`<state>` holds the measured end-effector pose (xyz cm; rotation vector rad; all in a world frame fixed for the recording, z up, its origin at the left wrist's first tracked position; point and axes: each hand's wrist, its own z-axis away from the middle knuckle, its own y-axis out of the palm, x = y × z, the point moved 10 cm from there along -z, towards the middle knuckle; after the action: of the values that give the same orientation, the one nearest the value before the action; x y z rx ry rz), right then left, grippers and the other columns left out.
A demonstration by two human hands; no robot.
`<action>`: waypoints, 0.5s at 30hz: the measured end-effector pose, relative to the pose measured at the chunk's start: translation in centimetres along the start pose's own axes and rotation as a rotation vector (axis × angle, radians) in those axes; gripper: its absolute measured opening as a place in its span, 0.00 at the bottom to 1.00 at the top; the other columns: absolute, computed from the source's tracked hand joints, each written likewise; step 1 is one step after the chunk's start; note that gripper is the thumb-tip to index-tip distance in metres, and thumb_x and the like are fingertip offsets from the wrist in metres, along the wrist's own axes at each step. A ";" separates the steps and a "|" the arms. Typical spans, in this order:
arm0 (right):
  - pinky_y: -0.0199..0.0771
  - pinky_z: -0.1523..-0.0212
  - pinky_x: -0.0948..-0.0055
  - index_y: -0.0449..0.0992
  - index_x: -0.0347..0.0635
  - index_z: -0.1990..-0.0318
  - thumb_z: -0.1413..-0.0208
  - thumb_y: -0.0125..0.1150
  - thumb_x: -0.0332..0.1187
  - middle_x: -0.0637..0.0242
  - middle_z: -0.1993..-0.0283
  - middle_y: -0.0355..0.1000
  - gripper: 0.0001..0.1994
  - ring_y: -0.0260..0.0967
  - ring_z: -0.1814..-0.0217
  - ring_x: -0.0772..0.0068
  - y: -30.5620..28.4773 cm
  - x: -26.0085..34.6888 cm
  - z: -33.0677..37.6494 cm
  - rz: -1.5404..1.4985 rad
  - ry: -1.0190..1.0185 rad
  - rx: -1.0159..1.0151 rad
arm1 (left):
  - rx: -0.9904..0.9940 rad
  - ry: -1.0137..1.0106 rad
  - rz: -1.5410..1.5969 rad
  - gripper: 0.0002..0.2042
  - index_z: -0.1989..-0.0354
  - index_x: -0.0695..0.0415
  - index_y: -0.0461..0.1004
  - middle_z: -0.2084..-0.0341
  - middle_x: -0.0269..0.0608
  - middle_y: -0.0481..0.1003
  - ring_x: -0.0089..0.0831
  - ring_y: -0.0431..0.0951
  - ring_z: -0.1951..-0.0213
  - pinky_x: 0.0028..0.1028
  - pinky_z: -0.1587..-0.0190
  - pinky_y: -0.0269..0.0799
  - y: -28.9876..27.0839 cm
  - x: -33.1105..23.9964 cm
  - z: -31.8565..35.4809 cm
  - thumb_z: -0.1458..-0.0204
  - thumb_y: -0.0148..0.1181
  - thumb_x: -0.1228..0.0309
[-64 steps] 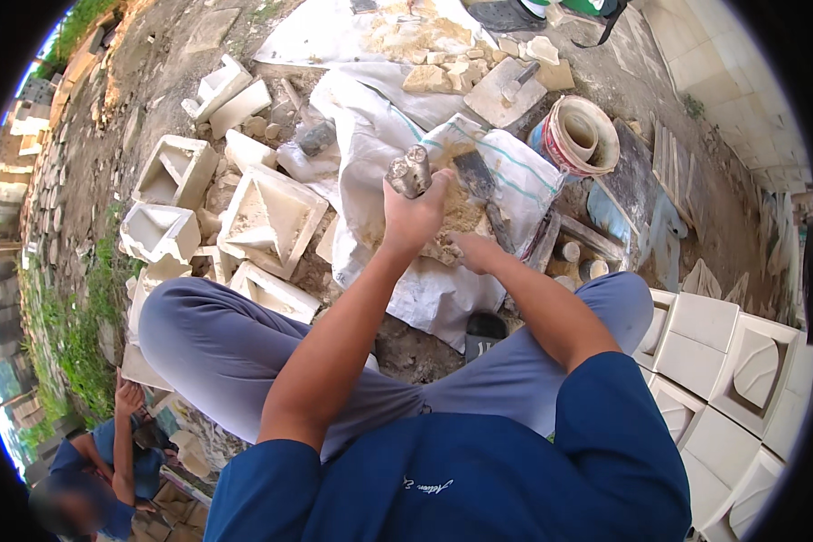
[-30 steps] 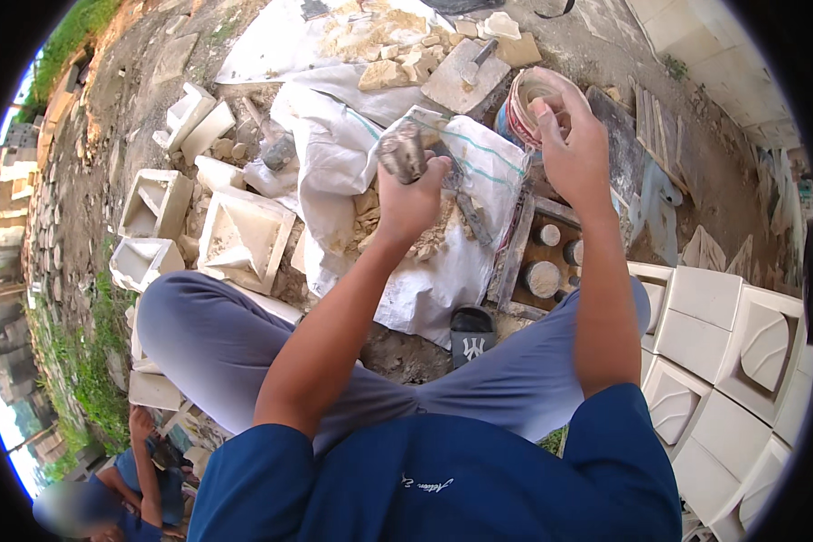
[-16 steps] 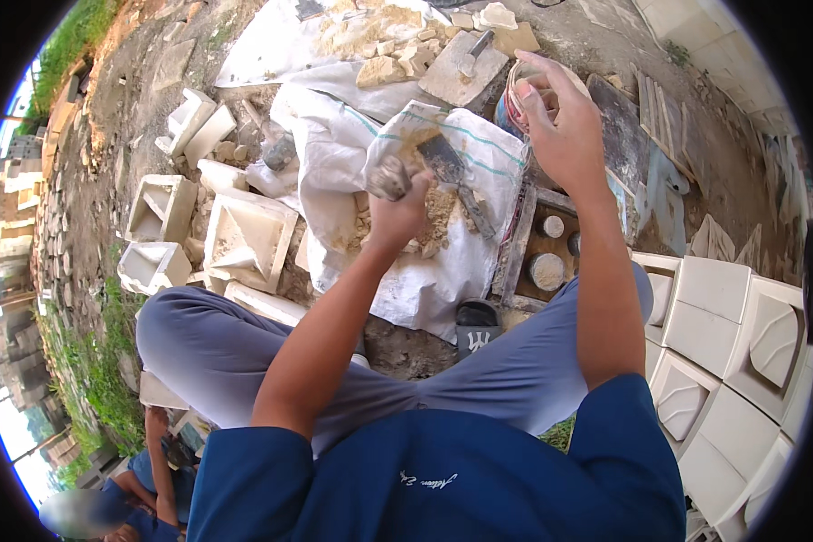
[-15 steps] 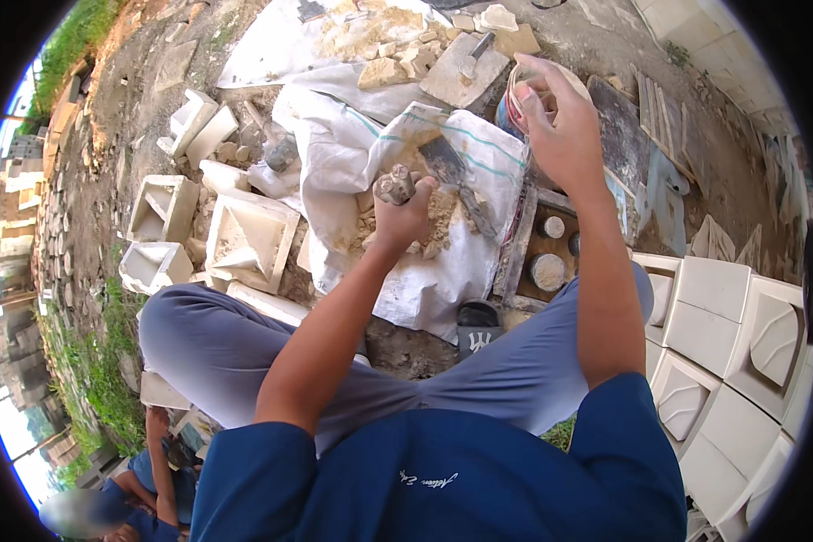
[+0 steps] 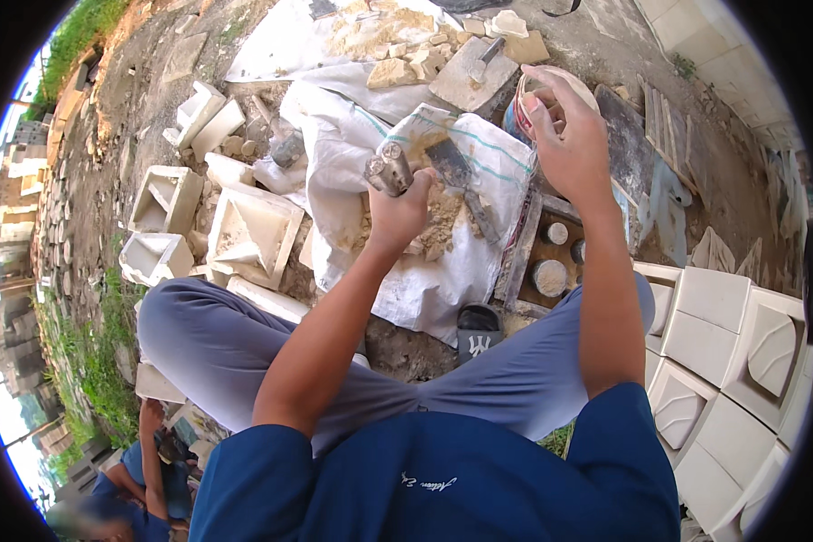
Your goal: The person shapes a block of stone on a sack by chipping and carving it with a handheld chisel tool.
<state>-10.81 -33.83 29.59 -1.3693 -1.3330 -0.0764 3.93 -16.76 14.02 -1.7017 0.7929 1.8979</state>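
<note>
My left hand point(image 5: 405, 206) is raised over a white sack point(image 5: 443, 271) and grips a small grey metal piece point(image 5: 387, 169) with round ends. Beneath it lies a heap of pale sandy material point(image 5: 438, 221) with a dark trowel point(image 5: 453, 167) resting on it. My right hand point(image 5: 565, 144) reaches out to the right, over a round bucket point(image 5: 518, 101) with a red and white rim. Its fingers curl down into the bucket, and what they hold is hidden. I sit with my grey-trousered legs bent.
White cast blocks with hollow centres point(image 5: 251, 237) lie on the left, and a row of similar white blocks point(image 5: 741, 334) lines the right. A wooden board with round holes point(image 5: 551, 262) sits by my knee. Another person point(image 5: 144, 461) crouches at lower left. A black sandal point(image 5: 477, 332) lies below.
My right hand has left the sandy heap and gone up and right to the bucket. My left hand has kept hold of the grey piece, shifting slightly.
</note>
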 end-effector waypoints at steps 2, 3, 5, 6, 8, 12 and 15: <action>0.74 0.67 0.76 0.74 0.46 0.41 0.36 0.56 0.31 0.64 0.62 0.77 0.17 0.72 0.70 0.80 -0.1 -0.1 -0.1 0.000 0.006 -0.013 | 0.023 -0.007 -0.019 0.11 0.78 0.60 0.70 0.85 0.27 0.65 0.15 0.61 0.82 0.22 0.78 0.56 0.3 -0.3 0.4 0.42 0.56 0.75; 0.74 0.68 0.76 0.74 0.45 0.41 0.36 0.56 0.31 0.64 0.62 0.77 0.17 0.71 0.70 0.80 0.1 0.3 -0.4 -0.007 0.000 -0.024 | -0.041 -0.041 0.002 0.09 0.76 0.61 0.71 0.85 0.27 0.65 0.16 0.61 0.82 0.22 0.77 0.57 -0.6 1.4 0.6 0.43 0.57 0.75; 0.74 0.68 0.77 0.74 0.45 0.41 0.36 0.56 0.31 0.65 0.63 0.77 0.17 0.71 0.70 0.80 0.9 0.0 -0.5 -0.021 0.010 -0.002 | -0.084 0.022 -0.049 0.06 0.72 0.64 0.74 0.85 0.28 0.65 0.16 0.62 0.82 0.22 0.76 0.60 -1.7 2.2 0.1 0.44 0.57 0.76; 0.74 0.68 0.77 0.74 0.45 0.40 0.36 0.55 0.31 0.65 0.63 0.77 0.17 0.71 0.70 0.80 1.2 -0.4 -0.6 -0.027 0.026 0.019 | -0.086 0.030 -0.048 0.06 0.72 0.64 0.74 0.85 0.28 0.65 0.16 0.62 0.82 0.22 0.76 0.60 -1.9 2.3 -0.3 0.44 0.57 0.76; 0.74 0.68 0.77 0.74 0.45 0.41 0.36 0.55 0.31 0.65 0.64 0.77 0.17 0.71 0.70 0.80 1.0 -0.1 -0.6 0.002 -0.019 0.020 | -0.083 0.022 0.034 0.07 0.73 0.63 0.74 0.85 0.28 0.65 0.16 0.62 0.82 0.22 0.76 0.59 -1.8 2.3 -0.8 0.43 0.57 0.75; 0.68 0.69 0.69 0.76 0.45 0.44 0.39 0.58 0.31 0.61 0.66 0.75 0.16 0.64 0.74 0.69 0.6 0.8 -0.5 -0.071 -0.012 -0.041 | -0.118 0.004 -0.002 0.09 0.77 0.60 0.71 0.86 0.27 0.62 0.16 0.60 0.83 0.22 0.78 0.57 -2.5 4.4 -0.3 0.43 0.56 0.76; 0.68 0.68 0.69 0.76 0.46 0.44 0.39 0.58 0.31 0.61 0.66 0.76 0.16 0.65 0.74 0.68 1.0 -0.7 -0.6 -0.119 0.055 -0.030 | -0.085 0.005 -0.021 0.10 0.78 0.60 0.70 0.87 0.27 0.62 0.16 0.60 0.83 0.23 0.78 0.56 -2.3 3.9 -0.8 0.43 0.55 0.77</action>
<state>-9.96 -34.40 28.64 -1.3027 -1.3715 -0.2133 5.59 -15.82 9.87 -1.7588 0.7028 1.9396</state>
